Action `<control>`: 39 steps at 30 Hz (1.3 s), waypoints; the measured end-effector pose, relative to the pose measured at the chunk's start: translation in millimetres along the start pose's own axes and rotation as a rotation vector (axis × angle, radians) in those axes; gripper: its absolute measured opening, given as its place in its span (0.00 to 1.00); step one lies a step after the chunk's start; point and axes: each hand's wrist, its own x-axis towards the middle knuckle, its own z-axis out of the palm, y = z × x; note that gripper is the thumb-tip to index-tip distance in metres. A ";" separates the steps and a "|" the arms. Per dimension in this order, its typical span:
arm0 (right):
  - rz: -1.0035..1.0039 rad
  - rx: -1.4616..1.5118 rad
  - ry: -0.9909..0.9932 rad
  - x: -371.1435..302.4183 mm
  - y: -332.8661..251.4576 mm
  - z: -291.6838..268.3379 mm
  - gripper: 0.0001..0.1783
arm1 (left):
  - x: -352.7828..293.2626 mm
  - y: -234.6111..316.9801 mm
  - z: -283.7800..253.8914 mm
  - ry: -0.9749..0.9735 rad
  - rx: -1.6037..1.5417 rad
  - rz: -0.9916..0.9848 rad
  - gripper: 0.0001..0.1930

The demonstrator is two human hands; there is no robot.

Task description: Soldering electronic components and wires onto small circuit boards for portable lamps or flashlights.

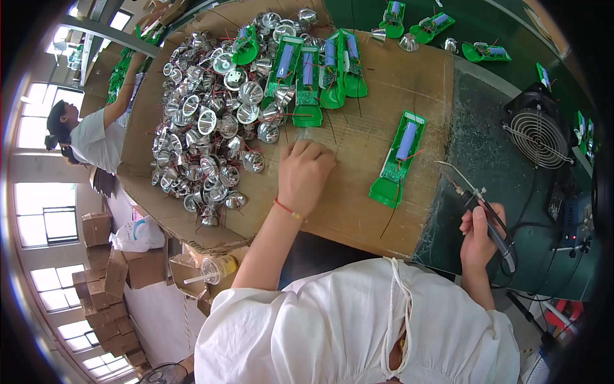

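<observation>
My left hand (306, 173) rests low over the cardboard with its fingers bent together, between the heap of silver reflector cups (214, 121) and a row of green plastic housings (308, 77). Whatever may be under its fingertips is hidden. In my right hand (478, 240) is a soldering iron (500, 240) with a thin curved metal tube at its front, pointing up and left. Between both hands one green housing (398, 160) lies alone on the cardboard sheet (358, 185). It carries a blue-violet cylindrical battery (407, 141), a circuit board and loose red and black wires.
A round fan with a wire guard (538, 137) stands at the right, near a blue box with a red light (577, 221). More green housings (432, 27) line the far edge. A drink cup (217, 269) stands left of me; a co-worker (96, 134) reaches at far left.
</observation>
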 end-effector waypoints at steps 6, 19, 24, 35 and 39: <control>0.019 -0.036 -0.069 -13.2 -5.3 1.3 0.08 | 11.9 -5.2 5.5 -0.072 -0.055 -0.097 0.04; -0.028 -0.217 -0.366 -18.2 0.9 21.2 0.09 | 7.9 59.4 8.3 -0.098 -0.638 -0.333 0.06; -0.079 -0.200 -0.361 -13.0 -1.2 30.2 0.09 | 10.7 58.7 13.7 -0.135 -0.697 -0.363 0.06; 0.186 -0.014 -0.226 -11.8 -6.1 39.9 0.08 | 13.8 57.9 16.7 -0.181 -0.733 -0.393 0.08; 0.113 -0.008 -0.207 -15.2 -5.4 35.6 0.09 | 14.0 56.2 18.0 -0.177 -0.729 -0.394 0.08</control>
